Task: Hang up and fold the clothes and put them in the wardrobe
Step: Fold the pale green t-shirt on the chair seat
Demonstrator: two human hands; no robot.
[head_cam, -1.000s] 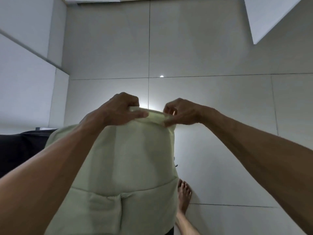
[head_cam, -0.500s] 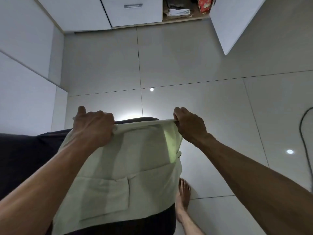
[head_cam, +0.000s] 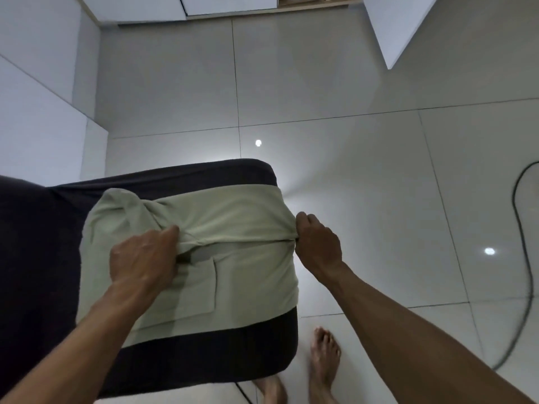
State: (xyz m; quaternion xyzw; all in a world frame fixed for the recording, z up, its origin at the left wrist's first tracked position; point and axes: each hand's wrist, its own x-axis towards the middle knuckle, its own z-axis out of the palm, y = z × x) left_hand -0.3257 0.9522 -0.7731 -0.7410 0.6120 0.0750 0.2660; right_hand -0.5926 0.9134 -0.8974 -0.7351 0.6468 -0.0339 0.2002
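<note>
Dark bed corner on a pale tiled floor, one green garment laid on it

The bed (head_cam: 204, 357), covered in dark cloth, juts in from the left, its rounded corner ending over the glossy floor (head_cam: 335, 91). A pale green garment (head_cam: 250, 275) lies flat on the bed, its far part folded back over itself, a patch pocket showing. On the floor, two bare feet (head_cam: 323, 357) stand just beside the bed, and a dark cable (head_cam: 522, 223) curves along the right.
</note>
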